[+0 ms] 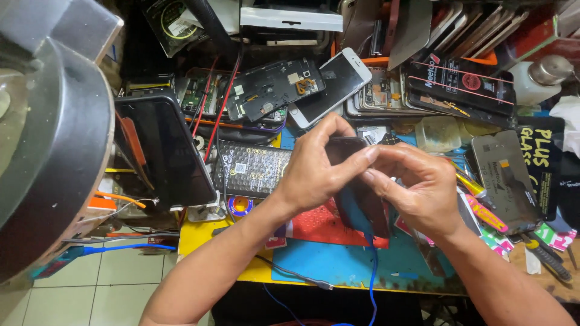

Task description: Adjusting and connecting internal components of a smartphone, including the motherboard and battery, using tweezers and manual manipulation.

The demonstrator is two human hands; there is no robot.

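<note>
Dark phone gripped by left hand and right hand, amid cluttered phone parts.

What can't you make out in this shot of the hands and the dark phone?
Head view only:
- Dark phone: its top end is covered by the left hand and right hand; which side faces up is unclear.
- Blue cable: its upper end is hidden behind the phone.
- Grey rounded machine: cut off by the left edge.
- White bottle: partly cut off by the right edge.
</note>
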